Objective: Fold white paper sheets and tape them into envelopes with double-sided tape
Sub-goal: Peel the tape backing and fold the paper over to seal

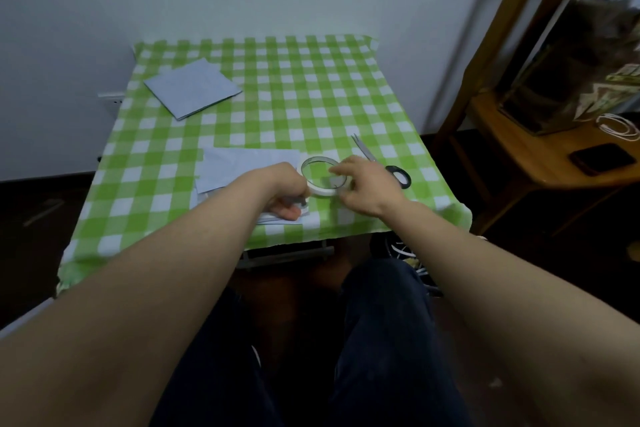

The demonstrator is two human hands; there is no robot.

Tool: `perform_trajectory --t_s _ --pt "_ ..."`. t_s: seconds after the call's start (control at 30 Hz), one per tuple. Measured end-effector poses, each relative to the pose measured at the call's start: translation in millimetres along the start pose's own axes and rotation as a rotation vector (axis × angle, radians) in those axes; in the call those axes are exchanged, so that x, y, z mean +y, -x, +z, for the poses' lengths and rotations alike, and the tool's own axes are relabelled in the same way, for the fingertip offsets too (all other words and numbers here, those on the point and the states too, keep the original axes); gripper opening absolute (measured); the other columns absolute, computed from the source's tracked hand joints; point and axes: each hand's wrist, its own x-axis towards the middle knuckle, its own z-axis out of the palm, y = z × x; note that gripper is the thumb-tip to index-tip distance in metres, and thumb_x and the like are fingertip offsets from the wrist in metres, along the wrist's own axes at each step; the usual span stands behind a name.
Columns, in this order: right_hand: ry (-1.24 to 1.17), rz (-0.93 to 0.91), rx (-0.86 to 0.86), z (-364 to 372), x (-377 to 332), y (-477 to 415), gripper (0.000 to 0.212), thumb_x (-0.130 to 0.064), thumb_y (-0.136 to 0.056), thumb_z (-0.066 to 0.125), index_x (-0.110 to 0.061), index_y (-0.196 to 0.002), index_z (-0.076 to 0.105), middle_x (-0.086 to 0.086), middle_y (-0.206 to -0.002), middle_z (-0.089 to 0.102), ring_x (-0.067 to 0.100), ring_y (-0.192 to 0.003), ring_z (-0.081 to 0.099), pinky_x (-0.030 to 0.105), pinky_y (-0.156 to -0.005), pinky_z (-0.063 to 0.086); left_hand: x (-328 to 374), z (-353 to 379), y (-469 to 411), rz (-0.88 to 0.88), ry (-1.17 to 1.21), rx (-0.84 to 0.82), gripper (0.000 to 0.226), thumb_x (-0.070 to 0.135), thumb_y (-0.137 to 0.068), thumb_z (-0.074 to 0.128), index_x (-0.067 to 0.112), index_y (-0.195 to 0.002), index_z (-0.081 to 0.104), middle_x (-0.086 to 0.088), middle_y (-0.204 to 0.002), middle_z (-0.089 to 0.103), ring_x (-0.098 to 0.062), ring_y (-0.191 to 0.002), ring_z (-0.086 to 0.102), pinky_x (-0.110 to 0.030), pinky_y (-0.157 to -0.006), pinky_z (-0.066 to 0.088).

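Blur softens the grip: left hand holds the tape roll, right hand pinches its right rim (fingertips indistinct).

Quick count: one roll of tape mid-frame, one pair of scissors right of it, two lots of white paper (stack upper left, pile centre), two hands (left hand, right hand), one phone and one coiled cable far right.

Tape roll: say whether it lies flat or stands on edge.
Flat: tape roll shows its hole upward, checked cloth visible through it.
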Motion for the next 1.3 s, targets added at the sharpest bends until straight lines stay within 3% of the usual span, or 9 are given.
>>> perform_trajectory --t_s 0.07,0.17,0.37,0.73,0.93,1.07,1.1,1.23,1.3 --pt "0.05 -0.085 -0.134 11.2 -6.8 -3.9 0.043 -0.022 -0.086 0.058 -0.021 -0.128 0.057 0.0 -0.13 0.051 0.023 -0.116 0.052 0.037 -0.092 0.047 -0.1 0.0 0.3 -0.004 0.001 0.008 0.015 0.01 -0.094 0.053 0.002 -0.081 0.051 -0.01 -0.08 0.054 -0.02 -0.065 0.057 -0.039 -0.073 0.057" --pt "0.121 -0.074 -0.118 18.0 -8.7 -8.9 0.026 -0.024 -0.093 0.054 -0.013 -0.114 0.066 0.007 -0.117 0.054 0.03 -0.105 0.056 0.037 -0.08 0.048 -0.5 -1.5 1.2 -0.016 0.006 0.011 0.016 0.012 -0.093 0.054 0.001 -0.082 0.052 -0.01 -0.084 0.055 -0.023 -0.071 0.061 -0.04 -0.075 0.057" --pt "0.195 -0.017 -0.046 23.9 -2.5 -11.1 0.021 -0.016 -0.096 0.049 -0.008 -0.111 0.062 0.011 -0.111 0.051 0.033 -0.095 0.057 0.034 -0.069 0.04 -3.6 -6.3 4.8 -0.014 0.111 -0.034 0.052 0.032 -0.089 0.062 -0.001 -0.125 0.048 -0.014 -0.116 0.049 -0.02 -0.075 0.065 -0.035 -0.075 0.058" --pt "0.237 0.03 0.03 14.1 -6.8 -7.4 0.021 -0.011 -0.097 0.046 -0.004 -0.113 0.057 0.016 -0.114 0.049 0.037 -0.098 0.056 0.033 -0.068 0.035 -9.9 -8.3 9.6 0.08 0.1 -0.095 0.064 0.036 -0.077 0.073 0.005 -0.129 0.052 -0.008 -0.099 0.058 -0.02 -0.081 0.062 -0.035 -0.085 0.056" --pt "0.308 0.102 0.053 0.9 -4.7 -17.9 0.016 0.008 -0.083 0.054 0.0 -0.095 0.059 0.013 -0.108 0.049 0.031 -0.08 0.053 0.032 -0.063 0.038 -10.2 -9.0 10.6 0.087 0.149 -0.109 0.06 0.026 -0.081 0.072 0.006 -0.133 0.049 -0.006 -0.105 0.056 -0.017 -0.074 0.06 -0.027 -0.066 0.059" --pt "0.289 0.145 0.027 0.3 -1.2 -17.3 0.022 0.012 -0.082 0.05 0.002 -0.1 0.057 0.016 -0.115 0.048 0.032 -0.083 0.051 0.033 -0.065 0.038 -9.2 -14.8 14.8 0.067 0.227 -0.103 0.033 0.02 -0.094 0.057 0.016 -0.127 0.054 -0.007 -0.138 0.042 -0.025 -0.111 0.057 -0.035 -0.078 0.059" --pt "0.263 0.149 0.037 1.7 -0.6 -16.0 0.023 0.009 -0.084 0.048 0.002 -0.104 0.056 0.016 -0.119 0.047 0.033 -0.085 0.052 0.033 -0.065 0.038 -8.4 -17.2 17.4 0.071 0.262 -0.104 0.028 0.014 -0.096 0.051 0.017 -0.125 0.054 -0.009 -0.136 0.041 -0.027 -0.112 0.056 -0.034 -0.074 0.06" --pt "0.118 0.02 0.077 3.3 -12.1 -1.6 0.04 -0.005 -0.091 0.043 -0.013 -0.128 0.054 0.005 -0.134 0.044 0.03 -0.113 0.052 0.036 -0.077 0.046 -11.5 -24.8 28.0 0.131 0.319 0.036 0.037 -0.005 -0.092 0.032 0.01 -0.117 0.054 -0.013 -0.092 0.051 -0.026 -0.066 0.061 -0.021 -0.039 0.048" --pt "0.119 -0.115 0.053 3.8 -21.6 7.5 0.046 -0.005 -0.087 0.044 -0.02 -0.13 0.054 -0.003 -0.134 0.047 0.021 -0.119 0.049 0.032 -0.08 0.045 -21.4 -25.4 30.5 0.239 0.179 0.237 0.033 -0.002 -0.088 0.037 0.006 -0.108 0.063 -0.007 -0.079 0.059 -0.019 -0.063 0.059 -0.019 -0.045 0.041"
